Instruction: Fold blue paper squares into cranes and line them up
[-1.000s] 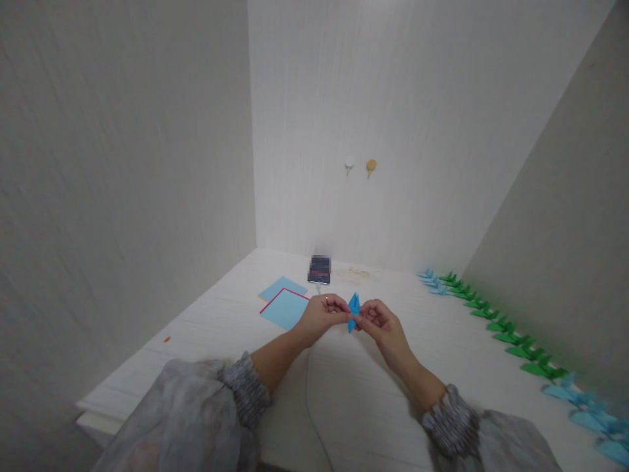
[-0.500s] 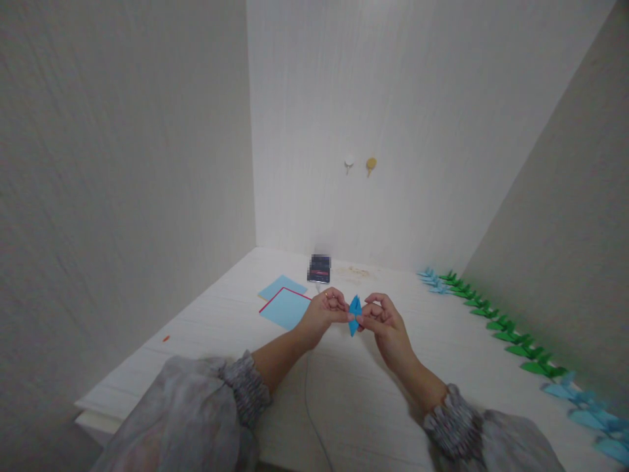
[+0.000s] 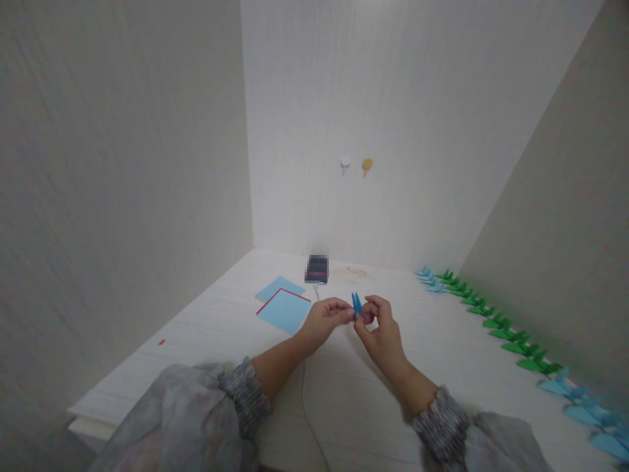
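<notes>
A small piece of folded blue paper (image 3: 356,305) is pinched between my two hands above the table, with two narrow points sticking up. My left hand (image 3: 328,319) grips it from the left between thumb and fingers. From the other side my right hand (image 3: 381,326) holds it with thumb and bent fingers, which hide its lower part. Left of my hands lies a stack of light blue square paper (image 3: 285,311) with a red edge, and another light blue sheet (image 3: 281,288) behind it.
A phone (image 3: 317,269) leans near the back wall, its cable (image 3: 305,400) running toward me. Along the right side stand rows of folded green paper cranes (image 3: 498,322) and light blue ones (image 3: 584,410). A small orange scrap (image 3: 162,342) lies at the left. Two hooks (image 3: 367,164) hang on the wall.
The blue paper has gone from a wide diamond facing me to a narrow shape with two upright points. My right fingers have shifted around it, and the view has moved slightly.
</notes>
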Motion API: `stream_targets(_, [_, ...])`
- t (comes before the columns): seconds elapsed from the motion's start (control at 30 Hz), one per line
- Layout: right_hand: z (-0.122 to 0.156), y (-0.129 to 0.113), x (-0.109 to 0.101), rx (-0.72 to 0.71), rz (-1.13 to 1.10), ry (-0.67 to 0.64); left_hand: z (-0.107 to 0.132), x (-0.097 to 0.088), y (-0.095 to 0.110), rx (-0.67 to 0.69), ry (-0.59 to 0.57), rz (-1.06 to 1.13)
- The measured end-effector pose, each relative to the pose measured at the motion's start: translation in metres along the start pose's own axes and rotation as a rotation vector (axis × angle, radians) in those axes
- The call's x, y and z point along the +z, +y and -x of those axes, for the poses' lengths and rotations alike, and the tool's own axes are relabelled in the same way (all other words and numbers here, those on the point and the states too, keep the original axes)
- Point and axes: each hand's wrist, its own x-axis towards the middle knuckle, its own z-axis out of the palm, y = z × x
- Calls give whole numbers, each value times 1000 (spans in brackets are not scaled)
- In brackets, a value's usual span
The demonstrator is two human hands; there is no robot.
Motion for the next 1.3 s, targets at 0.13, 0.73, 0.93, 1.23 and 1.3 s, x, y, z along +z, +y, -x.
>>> stream_targets(0.13, [0, 2, 2, -60, 89, -96, 4, 5, 7, 2, -128, 28])
stream_targets(0.73, [-5, 17, 0, 203, -443, -113, -2, -2, 2, 24, 5, 127])
stream_targets(0.93, [-7, 13, -2, 372, -608, -157, -3, -4, 0, 42, -19, 91])
stream_targets(1.23, [-9, 7, -4, 481, -663, -187, -4, -7, -2, 20, -20, 56])
stream_targets(1.3, [-9, 7, -4, 497, -661, -191, -4, -7, -2, 16, -14, 55])
